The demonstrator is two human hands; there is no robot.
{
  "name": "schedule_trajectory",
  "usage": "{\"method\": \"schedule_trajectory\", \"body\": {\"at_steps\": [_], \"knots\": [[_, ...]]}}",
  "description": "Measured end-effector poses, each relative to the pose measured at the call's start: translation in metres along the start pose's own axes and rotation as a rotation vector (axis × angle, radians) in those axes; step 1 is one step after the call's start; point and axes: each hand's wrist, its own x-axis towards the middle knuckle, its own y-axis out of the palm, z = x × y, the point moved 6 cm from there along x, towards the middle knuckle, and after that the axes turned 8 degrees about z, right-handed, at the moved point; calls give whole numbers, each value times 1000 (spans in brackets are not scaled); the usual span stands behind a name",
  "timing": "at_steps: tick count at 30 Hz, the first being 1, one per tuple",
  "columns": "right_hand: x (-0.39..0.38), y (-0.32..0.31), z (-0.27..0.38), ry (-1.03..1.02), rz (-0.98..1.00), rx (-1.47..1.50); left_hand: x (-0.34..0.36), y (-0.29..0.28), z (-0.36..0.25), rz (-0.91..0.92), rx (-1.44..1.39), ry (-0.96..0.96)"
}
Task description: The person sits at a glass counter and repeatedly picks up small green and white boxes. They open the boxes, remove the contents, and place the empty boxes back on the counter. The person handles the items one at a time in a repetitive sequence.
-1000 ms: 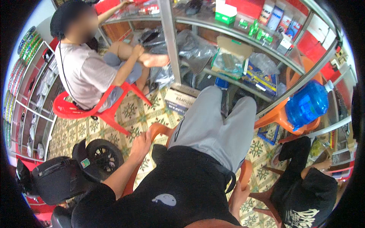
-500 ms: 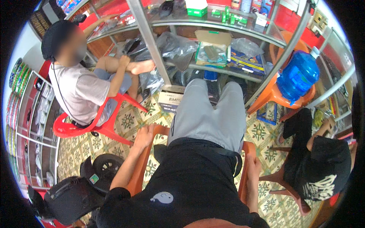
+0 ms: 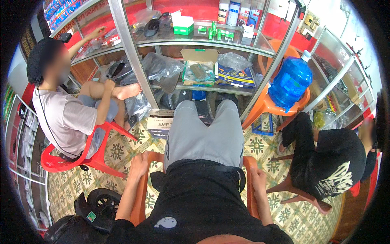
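I sit in an orange-brown plastic chair [image 3: 152, 159] in front of a glass display case. My left hand [image 3: 140, 164] is closed at the front of the left armrest, its fingers curled against it. On the other side, my right hand [image 3: 258, 179] is curled at the right armrest [image 3: 250, 162], with the fingertips partly hidden. Ahead of my knees, the case's lower shelf carries an open carton [image 3: 199, 71] with a plastic-wrapped part inside and a blue-and-yellow box [image 3: 237, 77]. A cardboard box [image 3: 159, 123] stands on the floor beside my left leg.
To the left a person [image 3: 67, 110] sits on a red chair [image 3: 97, 152], one arm reaching into the case. At right, another person [image 3: 333, 162] in black sits on a low brown stool. A blue water jug [image 3: 290, 83] stands on an orange chair. A black wheel [image 3: 103, 203] is at lower left.
The view has tilted up and turned slightly right, so the scene sits lower and further left. Both my hands stay at the armrests. The person in black has turned their head.
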Motion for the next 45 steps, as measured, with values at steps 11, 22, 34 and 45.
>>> {"method": "schedule_trajectory", "body": {"at_steps": [11,22,34,45], "knots": [[-1,2,4,25,0,-12,-4,-6,-6,8,-48,-28],[12,0,-18,-2,-8,-9,-1,-3,-4,-12,-76,29],[1,4,-3,8,13,17,-3,-4,-3,-3,-71,-1],[-1,5,3,51,14,9,0,-1,3,34,-87,-9]]}}
